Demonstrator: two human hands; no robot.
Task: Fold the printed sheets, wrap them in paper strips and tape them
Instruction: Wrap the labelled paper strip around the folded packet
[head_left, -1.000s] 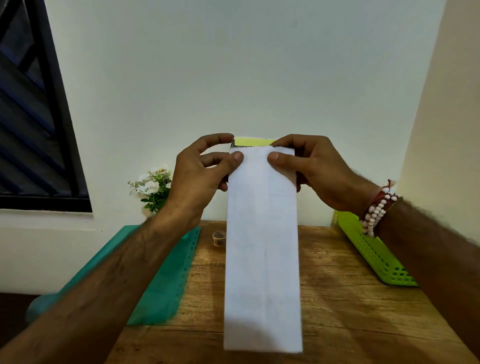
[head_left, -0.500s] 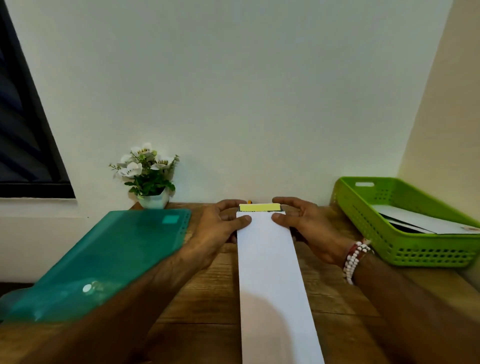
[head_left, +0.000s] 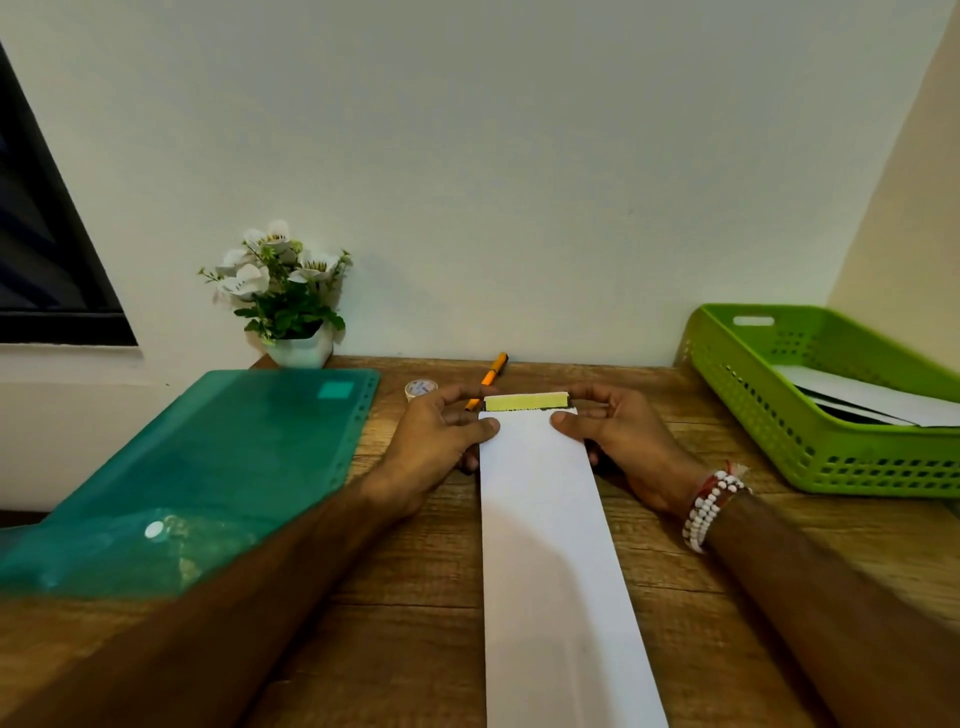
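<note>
Left hand (head_left: 439, 439) and right hand (head_left: 621, 441) each pinch one paper strip's (head_left: 545, 519) 12 o'clock end over one folded sheet (head_left: 524, 401).

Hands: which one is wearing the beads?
The right hand: white and red bead bracelets circle its wrist. The left hand has a bare wrist. Both pinch the white paper strip.

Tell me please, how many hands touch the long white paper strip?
2. The left hand pinches the paper strip at its far left corner; the right hand pinches its far right corner. No other hand is visible.
</note>
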